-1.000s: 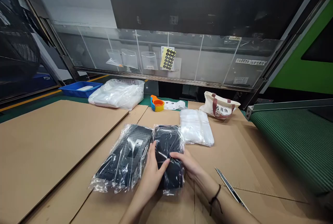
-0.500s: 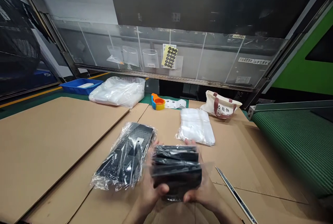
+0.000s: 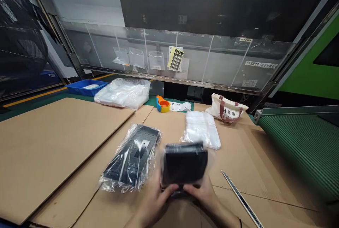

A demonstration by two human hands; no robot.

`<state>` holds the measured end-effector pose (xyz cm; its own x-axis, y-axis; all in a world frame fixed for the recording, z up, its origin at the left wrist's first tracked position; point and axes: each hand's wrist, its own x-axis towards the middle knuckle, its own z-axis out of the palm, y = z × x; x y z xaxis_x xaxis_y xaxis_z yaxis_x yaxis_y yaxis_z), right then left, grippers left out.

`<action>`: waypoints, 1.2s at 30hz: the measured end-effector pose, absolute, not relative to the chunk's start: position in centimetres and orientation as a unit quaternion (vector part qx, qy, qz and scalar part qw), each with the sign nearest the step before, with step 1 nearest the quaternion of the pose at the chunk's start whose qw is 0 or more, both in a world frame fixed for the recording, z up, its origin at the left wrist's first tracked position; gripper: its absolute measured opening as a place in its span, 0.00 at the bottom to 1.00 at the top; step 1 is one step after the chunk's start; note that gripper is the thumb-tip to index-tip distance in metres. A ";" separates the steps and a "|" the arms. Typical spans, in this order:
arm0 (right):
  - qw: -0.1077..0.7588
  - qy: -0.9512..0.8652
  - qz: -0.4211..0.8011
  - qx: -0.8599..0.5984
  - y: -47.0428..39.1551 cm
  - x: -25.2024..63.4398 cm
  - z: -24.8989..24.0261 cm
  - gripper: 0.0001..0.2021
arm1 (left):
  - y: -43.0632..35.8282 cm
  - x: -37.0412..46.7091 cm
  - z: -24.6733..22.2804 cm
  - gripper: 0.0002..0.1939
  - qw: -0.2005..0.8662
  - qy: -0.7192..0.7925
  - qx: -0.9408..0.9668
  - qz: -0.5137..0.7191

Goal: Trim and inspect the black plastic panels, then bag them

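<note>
Between my two hands, clear of the other goods, is a stack of black parts in clear plastic (image 3: 184, 166), blurred by motion. My left hand (image 3: 159, 194) grips its left side, with the thumb across the near face. On the right side my right hand (image 3: 202, 192) holds it the same way; most fingers of both hands are hidden behind it. To the left lies another black slotted panel in a clear bag (image 3: 132, 157), with a small pale label on it. A pile of flat clear bags (image 3: 201, 129) lies behind my right hand.
A long metal blade-like strip (image 3: 242, 199) lies at the right. Cardboard sheets (image 3: 58, 143) cover the table. Farther back are a blue tray (image 3: 86, 87), a big plastic bundle (image 3: 123, 93), an orange tape dispenser (image 3: 162, 104) and a cloth bag (image 3: 227, 108). A green conveyor (image 3: 302, 146) borders the right.
The held stack has tilted, so its black near face now stands more upright toward me. My thumbs have moved closer together at its lower edge. The view has shifted slightly.
</note>
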<state>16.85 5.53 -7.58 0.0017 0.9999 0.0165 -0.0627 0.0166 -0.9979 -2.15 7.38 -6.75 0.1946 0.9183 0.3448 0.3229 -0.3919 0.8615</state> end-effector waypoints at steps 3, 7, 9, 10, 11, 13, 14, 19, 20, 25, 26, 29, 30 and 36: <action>0.578 -0.428 0.508 -0.473 6.8 15.2 -6.8 0.27 | 9.1 -1.4 -5.3 0.39 0.411 0.487 0.636 0.435; 0.595 -0.343 0.555 -0.469 8.5 13.5 -7.1 0.31 | 11.0 -1.6 -6.3 0.38 0.464 0.530 0.582 0.408; 0.600 -0.315 0.570 -0.465 9.0 13.3 -7.8 0.34 | 11.4 -1.9 -7.6 0.38 0.469 0.539 0.570 0.406; 0.604 -0.301 0.576 -0.461 9.2 13.3 -8.1 0.36 | 11.4 -2.0 -8.3 0.37 0.466 0.542 0.567 0.409; 0.608 -0.289 0.582 -0.457 9.3 13.3 -8.5 0.37 | 11.4 -2.1 -8.9 0.37 0.459 0.545 0.567 0.413; 0.620 -0.274 0.580 -0.452 9.4 13.2 -9.2 0.38 | 11.6 -2.2 -9.7 0.36 0.441 0.550 0.576 0.414; 0.627 -0.270 0.574 -0.452 9.5 13.0 -9.5 0.37 | 11.7 -2.3 -9.9 0.36 0.431 0.555 0.582 0.409; 0.669 -0.258 0.530 -0.453 10.3 11.6 -10.4 0.36 | 12.1 -2.1 -9.1 0.32 0.342 0.599 0.639 0.341; 0.677 -0.254 0.518 -0.458 10.4 11.4 -10.5 0.36 | 11.8 -2.0 -8.9 0.31 0.299 0.604 0.659 0.335; 0.674 -0.258 0.494 -0.485 10.6 10.9 -10.7 0.39 | 8.8 -0.9 -9.0 0.27 0.001 0.522 0.775 0.358; 0.668 -0.266 0.497 -0.485 10.5 10.9 -10.7 0.39 | 8.4 -0.8 -9.3 0.27 -0.045 0.497 0.791 0.353; 0.663 -0.272 0.508 -0.477 9.9 11.5 -10.3 0.43 | 8.1 -0.9 -10.0 0.26 -0.135 0.463 0.805 0.344; 0.664 -0.268 0.508 -0.478 9.6 11.9 -9.9 0.44 | 8.2 -1.1 -10.1 0.26 -0.151 0.458 0.803 0.349; 0.563 -0.441 0.498 -0.490 4.5 17.6 -4.4 0.31 | 7.8 -1.2 -9.1 0.29 -0.086 0.349 0.839 0.408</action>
<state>17.65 4.54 -4.37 0.1142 0.9934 0.0085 -0.1278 0.0232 -0.9915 -1.19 7.77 -9.09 0.4226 0.5162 0.7450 0.6560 -0.7414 0.1416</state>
